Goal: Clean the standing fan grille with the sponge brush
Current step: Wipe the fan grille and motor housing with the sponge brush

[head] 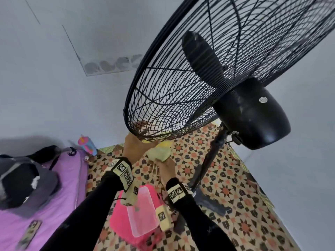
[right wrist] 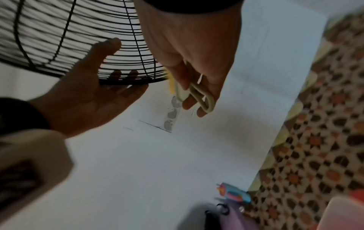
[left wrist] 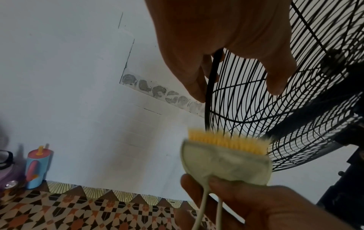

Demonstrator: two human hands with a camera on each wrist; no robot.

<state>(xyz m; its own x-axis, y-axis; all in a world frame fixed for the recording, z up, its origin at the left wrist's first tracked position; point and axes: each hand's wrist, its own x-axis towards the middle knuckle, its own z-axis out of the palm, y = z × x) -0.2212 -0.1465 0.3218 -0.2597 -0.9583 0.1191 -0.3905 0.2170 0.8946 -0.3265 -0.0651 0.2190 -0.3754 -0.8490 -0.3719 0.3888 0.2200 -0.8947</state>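
The black wire fan grille [head: 190, 84] fills the upper right of the head view, tilted toward me. My left hand [head: 140, 137] grips its bottom rim, thumb outside and fingertips [right wrist: 126, 74] hooked through the wires. My right hand [head: 164, 164] holds the sponge brush [head: 159, 153] just under the rim beside the left hand. The brush has a pale green head [left wrist: 226, 165], a yellow strip [left wrist: 226, 140] and a looped cream handle [right wrist: 201, 96]. The yellow strip touches the lower wires near the rim.
The black motor housing [head: 253, 113] sits behind the grille on a dark pole [head: 208, 160] with a base [head: 210, 203] on the patterned floor. Below my arms stand a pink basket [head: 119, 220] and a clear tub [head: 143, 212]. A purple bed [head: 45, 205] and cup [head: 87, 144] are left.
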